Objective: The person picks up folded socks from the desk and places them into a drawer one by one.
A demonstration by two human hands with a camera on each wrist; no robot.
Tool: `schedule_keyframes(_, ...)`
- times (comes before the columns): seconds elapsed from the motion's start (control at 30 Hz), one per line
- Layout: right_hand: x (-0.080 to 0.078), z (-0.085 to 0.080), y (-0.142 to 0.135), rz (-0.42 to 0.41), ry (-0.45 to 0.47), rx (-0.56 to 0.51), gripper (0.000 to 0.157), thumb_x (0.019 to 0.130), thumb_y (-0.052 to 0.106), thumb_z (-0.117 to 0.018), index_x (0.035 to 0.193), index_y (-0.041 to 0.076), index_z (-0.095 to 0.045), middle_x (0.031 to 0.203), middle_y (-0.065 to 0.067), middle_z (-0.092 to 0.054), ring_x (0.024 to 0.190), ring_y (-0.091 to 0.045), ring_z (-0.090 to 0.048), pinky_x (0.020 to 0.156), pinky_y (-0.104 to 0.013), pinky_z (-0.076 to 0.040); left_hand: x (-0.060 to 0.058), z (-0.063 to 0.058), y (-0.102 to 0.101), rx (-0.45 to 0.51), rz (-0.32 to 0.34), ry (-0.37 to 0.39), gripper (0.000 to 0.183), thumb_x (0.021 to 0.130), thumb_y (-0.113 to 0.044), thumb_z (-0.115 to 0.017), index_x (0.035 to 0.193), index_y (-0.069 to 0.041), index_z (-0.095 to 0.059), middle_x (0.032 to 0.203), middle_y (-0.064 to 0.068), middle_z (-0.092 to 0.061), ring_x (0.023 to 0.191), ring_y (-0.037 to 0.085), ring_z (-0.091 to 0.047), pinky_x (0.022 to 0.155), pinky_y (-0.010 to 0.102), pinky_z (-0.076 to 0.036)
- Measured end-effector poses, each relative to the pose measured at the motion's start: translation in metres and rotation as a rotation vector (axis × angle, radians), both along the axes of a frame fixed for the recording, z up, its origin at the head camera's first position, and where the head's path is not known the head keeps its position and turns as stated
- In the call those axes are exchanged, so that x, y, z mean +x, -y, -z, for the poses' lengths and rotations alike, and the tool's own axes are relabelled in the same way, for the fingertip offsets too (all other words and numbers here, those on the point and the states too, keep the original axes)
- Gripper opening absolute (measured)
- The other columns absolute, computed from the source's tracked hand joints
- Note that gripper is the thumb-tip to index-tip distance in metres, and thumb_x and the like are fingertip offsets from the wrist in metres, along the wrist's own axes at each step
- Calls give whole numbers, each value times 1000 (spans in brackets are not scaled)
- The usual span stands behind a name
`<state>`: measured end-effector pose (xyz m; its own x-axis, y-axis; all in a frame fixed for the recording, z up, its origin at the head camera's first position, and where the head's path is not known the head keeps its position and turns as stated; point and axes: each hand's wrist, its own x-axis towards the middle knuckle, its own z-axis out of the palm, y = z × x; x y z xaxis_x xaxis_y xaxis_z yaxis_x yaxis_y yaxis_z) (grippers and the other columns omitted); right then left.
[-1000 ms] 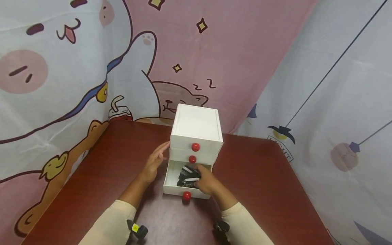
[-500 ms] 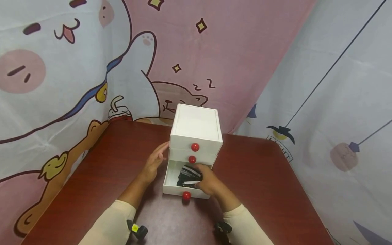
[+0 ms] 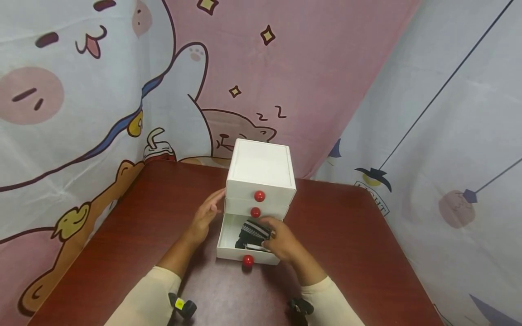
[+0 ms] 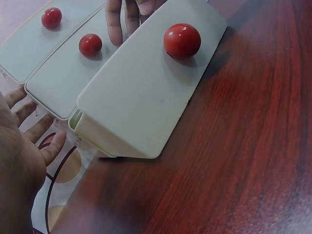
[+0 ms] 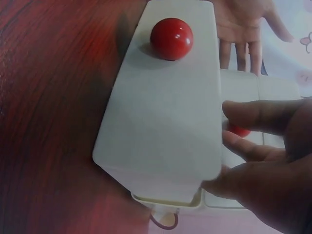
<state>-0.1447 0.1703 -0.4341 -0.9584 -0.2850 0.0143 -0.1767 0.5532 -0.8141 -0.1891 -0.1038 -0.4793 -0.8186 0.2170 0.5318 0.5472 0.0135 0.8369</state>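
A small white chest of drawers (image 3: 263, 163) stands on the table with its bottom drawer (image 3: 228, 252) pulled out. Inside lies a bunched black cloth (image 3: 250, 239) with white stripes and patterned bands. My right hand (image 3: 280, 240) reaches over the drawer's right side, its fingertips right at the cloth's right edge. In the right wrist view, thumb and fingers (image 5: 253, 117) stand apart beyond the drawer front, which hides the cloth. My left hand (image 3: 205, 219) rests against the chest's left side, fingers extended; the left wrist view shows them spread (image 4: 36, 131) along its edge.
Red round knobs mark the drawers: the top one (image 3: 259, 196), the middle one (image 3: 255, 212) and the bottom one (image 3: 248, 261). The two upper drawers are closed. Around the chest spreads the reddish-brown tabletop (image 3: 346, 240), with a printed cartoon cloth (image 3: 318, 81) hanging behind.
My right hand has shifted slightly right and its fingers have moved off toward the cloth's edge. The cloth has changed shape, showing its striped band higher up. My left hand has stayed put.
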Motion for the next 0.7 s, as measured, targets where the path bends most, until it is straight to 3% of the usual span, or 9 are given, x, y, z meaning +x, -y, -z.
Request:
schedule_keyframes(0.13, 3, -5, -5, 15, 22, -70, 53, 87, -15, -73, 139, -9, -64, 145, -31, -66, 142, -52, -58, 120, -67, -46, 0, 1, 0, 1, -3, -2, 59, 120, -32, -31, 161, 8, -45, 169, 34, -40, 152, 53, -40, 103, 31, -53)
schedule_keyframes(0.3, 2, -7, -15, 49, 27, -114, 51, 90, -10, -78, 138, -11, -64, 142, -35, -66, 139, -54, -60, 119, -65, -48, 0, 2, 0, 1, -7, 0, 58, 120, -32, -33, 162, 7, -45, 169, 33, -40, 152, 53, -39, 104, 31, -52)
schedule_keyframes(0.53, 2, -10, -28, 175, -12, -124, 49, 89, -1, -85, 135, -10, -67, 132, -32, -72, 130, -53, -66, 114, -64, -53, -1, 2, -1, -5, -4, -15, 58, 119, -32, -37, 162, 7, -45, 169, 33, -39, 153, 53, -39, 105, 32, -52)
schedule_keyframes(0.7, 3, -7, -39, 220, -15, -145, 50, 93, 6, -86, 137, -9, -66, 133, -32, -72, 128, -52, -70, 109, -59, -59, -2, 3, -1, 7, -5, -25, 57, 118, -30, -43, 161, 8, -46, 168, 35, -40, 155, 56, -36, 117, 28, -42)
